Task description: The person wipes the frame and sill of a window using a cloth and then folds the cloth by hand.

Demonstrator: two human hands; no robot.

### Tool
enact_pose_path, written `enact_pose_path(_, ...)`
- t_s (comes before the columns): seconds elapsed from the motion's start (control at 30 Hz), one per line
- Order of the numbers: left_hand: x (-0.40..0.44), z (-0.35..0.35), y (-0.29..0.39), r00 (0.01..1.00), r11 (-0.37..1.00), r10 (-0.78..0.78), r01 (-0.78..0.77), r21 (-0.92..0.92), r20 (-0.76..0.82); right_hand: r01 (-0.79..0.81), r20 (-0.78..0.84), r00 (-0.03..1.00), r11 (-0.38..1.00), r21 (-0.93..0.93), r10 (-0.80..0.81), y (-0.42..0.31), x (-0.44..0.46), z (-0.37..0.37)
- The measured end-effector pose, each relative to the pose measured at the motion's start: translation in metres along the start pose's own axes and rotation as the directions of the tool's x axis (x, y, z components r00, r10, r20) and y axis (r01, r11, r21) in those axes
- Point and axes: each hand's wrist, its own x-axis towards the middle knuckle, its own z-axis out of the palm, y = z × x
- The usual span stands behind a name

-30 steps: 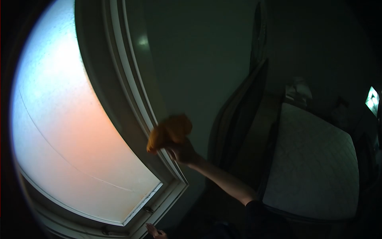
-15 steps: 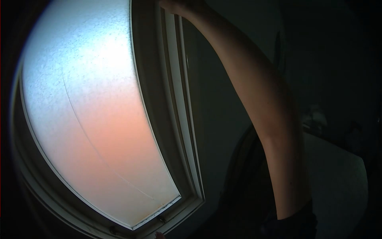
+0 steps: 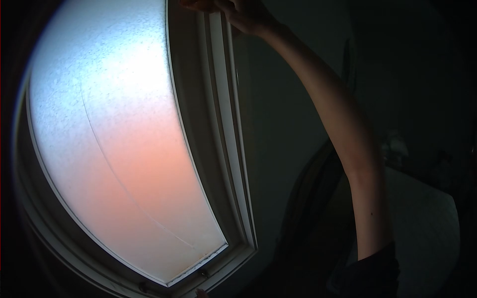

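Observation:
A frosted window pane (image 3: 134,164) glows brightly on the left, with a thin dark line running down it. My right hand (image 3: 243,15) is at the top edge of the view, beside the upper part of the window frame (image 3: 226,114). Its fingers look bent around a brownish-orange patch; whether that is a held thing or lit fingertips is unclear, and the view's edge cuts it off. At the bottom edge, only a fingertip of what seems to be my left hand (image 3: 201,293) shows by the frame's lower corner.
A dark wall (image 3: 293,64) stands right of the window. A pale flat surface (image 3: 425,218) lies at the lower right, with dim whitish objects (image 3: 395,144) behind it. Small dark fittings (image 3: 202,273) sit on the bottom of the frame.
My right hand has shifted slightly right and down, so more of the hand and bent fingers shows. The arm has swung right. The fingertip at the bottom is nearly unchanged.

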Motion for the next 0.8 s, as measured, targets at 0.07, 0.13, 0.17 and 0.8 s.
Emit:
enact_pose_path(0.07, -0.009, 0.01, -0.007, 1.0, 1.0, 0.011, -0.011, -0.004, 0.005, -0.024, -0.076, 0.997, 0.997, 0.067, 0.029, -0.003, -0.01, 0.016)
enact_pose_path(0.13, -0.011, 0.018, -0.013, 1.0, 0.999, -0.017, 0.016, -0.035, -0.015, 0.236, -0.24, 0.945, 0.971, 0.037, -0.22, 0.015, -0.022, 0.042)
enact_pose_path(0.17, -0.009, 0.019, -0.014, 1.0, 0.999, -0.014, 0.013, -0.035, -0.021, 0.239, -0.245, 0.943, 0.97, 0.034, -0.223, 0.015, -0.027, 0.041)
enact_pose_path(0.8, -0.006, 0.015, -0.022, 0.995, 0.999, -0.028, 0.03, -0.024, 0.097, 0.109, -0.448, 0.893, 0.982, 0.151, -0.03, -0.048, -0.145, 0.092)
